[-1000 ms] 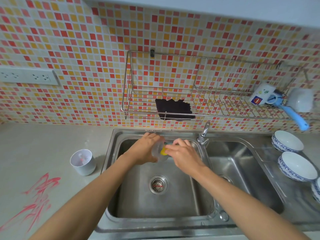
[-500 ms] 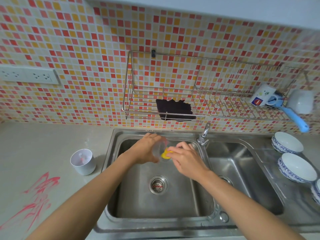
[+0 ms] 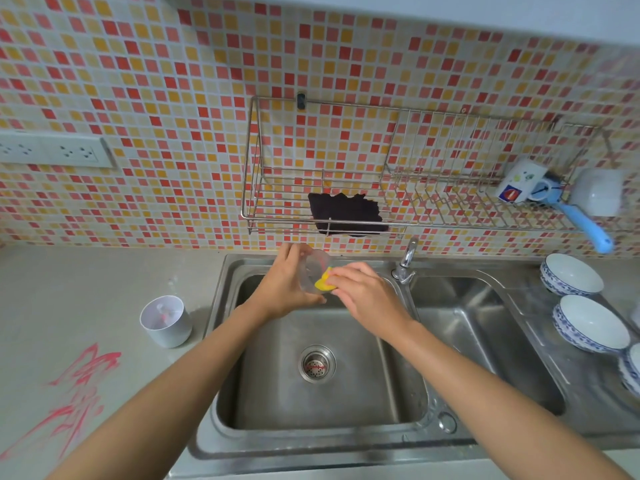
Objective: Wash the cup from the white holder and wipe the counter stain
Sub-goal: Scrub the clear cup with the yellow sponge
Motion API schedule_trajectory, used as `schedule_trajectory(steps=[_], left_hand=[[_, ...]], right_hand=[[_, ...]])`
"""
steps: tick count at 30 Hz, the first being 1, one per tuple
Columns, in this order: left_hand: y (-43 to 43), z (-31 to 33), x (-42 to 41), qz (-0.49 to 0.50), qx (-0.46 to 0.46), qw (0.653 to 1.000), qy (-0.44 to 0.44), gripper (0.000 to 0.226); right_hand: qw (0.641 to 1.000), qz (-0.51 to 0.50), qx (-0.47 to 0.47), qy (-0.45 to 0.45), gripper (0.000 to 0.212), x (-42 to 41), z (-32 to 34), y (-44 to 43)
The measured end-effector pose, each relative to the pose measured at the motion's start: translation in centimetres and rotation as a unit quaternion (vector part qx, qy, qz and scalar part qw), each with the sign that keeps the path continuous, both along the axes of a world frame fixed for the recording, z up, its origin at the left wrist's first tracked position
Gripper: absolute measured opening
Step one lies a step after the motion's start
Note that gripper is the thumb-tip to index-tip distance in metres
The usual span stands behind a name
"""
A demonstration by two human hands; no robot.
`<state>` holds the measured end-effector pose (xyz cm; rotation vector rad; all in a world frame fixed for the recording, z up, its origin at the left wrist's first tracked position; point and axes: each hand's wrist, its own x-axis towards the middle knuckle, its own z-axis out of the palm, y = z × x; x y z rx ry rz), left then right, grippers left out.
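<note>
My left hand (image 3: 285,285) grips a clear cup (image 3: 313,268) above the back of the left sink basin (image 3: 311,403), tilted with its mouth to the right. A yellow sponge (image 3: 323,283) is pressed into the cup's mouth by my right hand (image 3: 365,296), which is closed on it. The white holder (image 3: 166,322) stands on the counter left of the sink. A red stain (image 3: 78,393) is smeared over the counter at the front left.
The faucet (image 3: 406,261) rises between the two basins. A wire rack (image 3: 381,202) on the tiled wall holds a dark cloth (image 3: 346,213), a mug (image 3: 519,181) and a blue-handled brush (image 3: 585,223). Blue-patterned bowls (image 3: 588,323) sit on the right drainboard.
My right hand has shifted slightly with the sponge at the cup's mouth, rubbing it. The left hand has kept the cup in nearly the same place.
</note>
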<state>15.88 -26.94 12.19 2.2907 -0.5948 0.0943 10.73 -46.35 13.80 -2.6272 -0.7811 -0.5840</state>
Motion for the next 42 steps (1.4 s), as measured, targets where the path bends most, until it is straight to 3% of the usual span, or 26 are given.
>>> schedule_trajectory(steps=[4, 6, 8, 11, 14, 16, 17, 19, 20, 22, 24, 26, 29, 32, 34, 36, 40, 42], left_hand=[[0.6, 0.3, 0.4, -0.016, 0.059, 0.997, -0.036, 0.087], [0.8, 0.6, 0.5, -0.023, 0.114, 0.992, -0.054, 0.085], [0.8, 0.9, 0.4, -0.038, 0.154, 0.986, -0.058, 0.081], [0.5, 1.5, 0.3, -0.078, 0.156, 0.983, -0.053, 0.078], [0.5, 2.1, 0.4, -0.084, 0.156, 0.982, -0.063, 0.080], [0.6, 1.9, 0.5, -0.082, 0.156, 0.982, -0.063, 0.082], [0.6, 1.8, 0.5, -0.082, 0.161, 0.981, -0.064, 0.082], [0.6, 1.6, 0.4, -0.086, 0.178, 0.978, -0.065, 0.083], [0.5, 1.5, 0.3, -0.087, 0.183, 0.977, -0.061, 0.083], [0.5, 1.5, 0.1, -0.087, 0.184, 0.978, -0.052, 0.085], [0.4, 1.7, 0.0, -0.086, 0.181, 0.979, -0.046, 0.085], [0.4, 1.8, 0.1, -0.082, 0.173, 0.980, -0.049, 0.085], [0.4, 1.9, 0.3, -0.081, 0.160, 0.983, -0.051, 0.085], [0.7, 1.5, 0.4, -0.080, 0.178, 0.980, -0.049, 0.086], [0.8, 1.2, 0.3, -0.085, 0.186, 0.978, -0.034, 0.087], [0.7, 0.9, 0.0, -0.088, 0.187, 0.978, -0.025, 0.088], [0.5, 0.8, -0.1, -0.092, 0.183, 0.979, -0.015, 0.091], [0.5, 0.8, 0.3, -0.092, 0.171, 0.981, -0.015, 0.091]], right_hand=[[0.978, -0.021, 0.102, 0.182, 0.025, -0.1, 0.7, 0.5], [0.972, -0.020, 0.109, 0.207, 0.024, 0.0, 0.9, 0.9], [0.988, 0.008, 0.028, 0.155, 0.023, 0.2, 1.0, 1.0], [0.993, 0.025, -0.119, -0.010, 0.029, 1.0, 1.1, 0.3], [0.989, 0.014, -0.134, -0.068, 0.028, 0.8, 0.9, 0.4], [0.998, -0.011, -0.066, -0.010, 0.025, 0.2, 0.2, 1.1], [0.997, -0.027, -0.005, 0.067, 0.023, -0.3, 0.0, 1.8], [0.970, -0.071, 0.094, 0.212, 0.022, -0.7, -0.2, 2.6], [0.965, -0.077, 0.097, 0.230, 0.022, -0.6, -0.2, 2.7], [0.980, -0.046, 0.039, 0.191, 0.021, -0.3, 0.0, 2.3], [0.994, -0.014, -0.085, 0.072, 0.022, 0.3, -0.1, 1.2], [0.990, -0.017, -0.141, -0.008, 0.028, 0.6, -0.1, 0.4], [0.998, -0.026, -0.053, 0.003, 0.029, -0.4, -0.2, 1.1], [0.964, -0.087, 0.144, 0.205, 0.021, -1.5, 0.2, 2.4], [0.942, -0.109, 0.171, 0.268, 0.020, -1.5, -0.3, 2.2], [0.957, -0.091, 0.129, 0.243, 0.021, -1.5, -0.2, 1.8], [0.995, -0.027, -0.056, 0.079, 0.027, -0.4, -1.2, 0.2], [0.997, -0.030, -0.063, 0.033, 0.031, -0.4, -1.2, -0.2]])
